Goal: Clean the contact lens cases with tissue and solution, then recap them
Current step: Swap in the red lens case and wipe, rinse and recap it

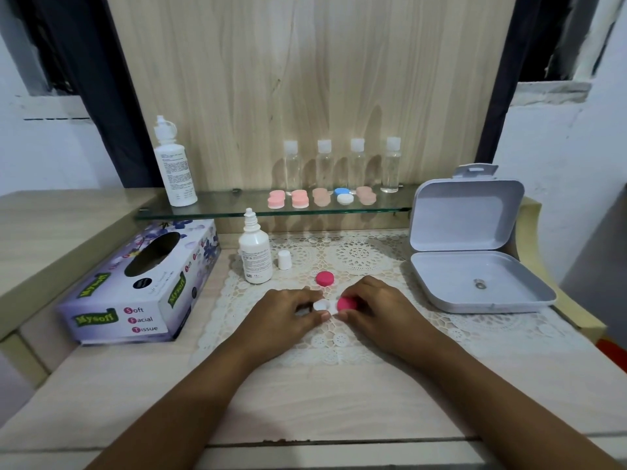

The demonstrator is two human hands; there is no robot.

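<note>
My left hand (pixel 288 312) pinches the white case (pixel 320 305) and my right hand (pixel 376 307) grips its pink cap (pixel 346 304), near the uncapped bottle (pixel 255 257). A careless twist could knock that bottle over.

The tissue box (pixel 135 290) on the left of the bench is the only thing with text that can be read. The brand "Mysoft" stands on it in 3 places, in yellow letters on green labels. On its front side are the words "Soft Facial Tissue", each first letter in a red circle. The small bottle (pixel 255 256) and the large bottle (pixel 174 171) carry print too small to read.
</note>
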